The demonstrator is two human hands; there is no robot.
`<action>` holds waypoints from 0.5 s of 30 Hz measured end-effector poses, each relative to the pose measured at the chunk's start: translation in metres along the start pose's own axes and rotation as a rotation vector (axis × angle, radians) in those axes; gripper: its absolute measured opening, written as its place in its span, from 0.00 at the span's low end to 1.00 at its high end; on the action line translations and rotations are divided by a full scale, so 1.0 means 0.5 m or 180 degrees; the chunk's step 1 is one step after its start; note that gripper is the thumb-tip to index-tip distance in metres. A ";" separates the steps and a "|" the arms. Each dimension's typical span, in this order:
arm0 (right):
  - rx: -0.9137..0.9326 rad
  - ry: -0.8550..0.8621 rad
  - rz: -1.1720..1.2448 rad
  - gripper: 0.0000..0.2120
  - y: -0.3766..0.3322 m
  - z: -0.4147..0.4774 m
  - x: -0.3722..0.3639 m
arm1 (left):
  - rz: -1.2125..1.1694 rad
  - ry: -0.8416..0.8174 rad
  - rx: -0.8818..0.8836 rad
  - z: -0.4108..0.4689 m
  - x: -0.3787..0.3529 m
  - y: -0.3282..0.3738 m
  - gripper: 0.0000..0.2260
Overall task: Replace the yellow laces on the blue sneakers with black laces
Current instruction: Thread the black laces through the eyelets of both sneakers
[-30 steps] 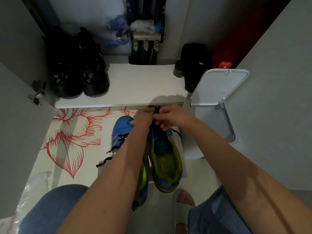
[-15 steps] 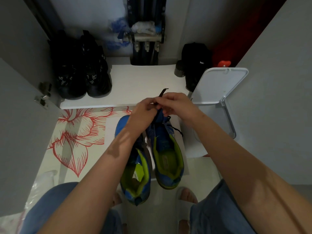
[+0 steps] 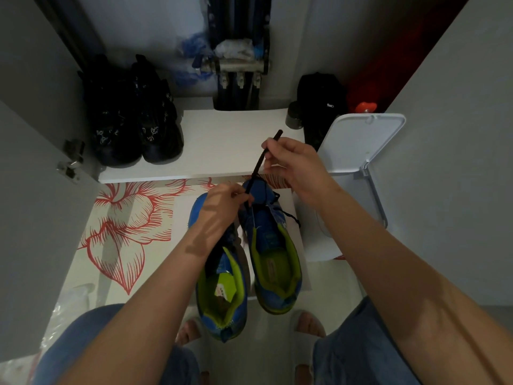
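Observation:
Two blue sneakers with lime-green linings lie side by side on the floor, toes pointing away from me: the left sneaker point(image 3: 222, 295) and the right sneaker point(image 3: 273, 262). A black lace point(image 3: 259, 162) runs taut from the right sneaker's toe end up and to the right. My right hand point(image 3: 294, 165) pinches that lace near its tip, above the shoe. My left hand point(image 3: 224, 207) grips the lace low down at the toe of the right sneaker. Another black lace end point(image 3: 290, 216) trails off the right sneaker's side.
A white shelf point(image 3: 227, 145) ahead carries a pair of black shoes point(image 3: 136, 120) on the left and a black bag point(image 3: 319, 107) on the right. A white bin with its lid point(image 3: 358, 140) raised stands right. A red flower mat point(image 3: 122, 229) lies left.
My right hand has lifted up and to the right, drawing the black lace out longer from the right sneaker. My left hand stays at the toe.

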State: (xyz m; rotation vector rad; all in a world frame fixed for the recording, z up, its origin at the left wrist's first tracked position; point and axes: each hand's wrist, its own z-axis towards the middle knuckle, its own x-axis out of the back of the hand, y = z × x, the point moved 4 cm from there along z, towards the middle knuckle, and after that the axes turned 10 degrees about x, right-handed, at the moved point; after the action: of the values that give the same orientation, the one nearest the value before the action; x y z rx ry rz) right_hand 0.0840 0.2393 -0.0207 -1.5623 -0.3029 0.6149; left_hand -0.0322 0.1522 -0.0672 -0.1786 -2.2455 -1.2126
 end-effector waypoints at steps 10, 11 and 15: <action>-0.0613 -0.0670 -0.0649 0.09 0.046 -0.007 -0.007 | -0.2329 0.0752 -0.0655 -0.072 0.064 0.091 0.07; -0.0636 -0.0910 -0.0697 0.10 0.046 -0.011 -0.020 | -0.2377 0.0715 -0.0554 -0.067 0.060 0.085 0.07; -0.0766 -0.1307 -0.0672 0.09 0.052 -0.029 -0.045 | -0.2316 0.0876 -0.0257 -0.035 0.056 0.055 0.08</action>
State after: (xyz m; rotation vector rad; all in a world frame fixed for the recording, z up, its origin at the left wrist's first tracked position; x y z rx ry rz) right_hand 0.0693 0.2125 -0.0421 -1.5964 -0.8673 0.7508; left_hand -0.0376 0.1499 -0.0248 0.7926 -2.0647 -1.5633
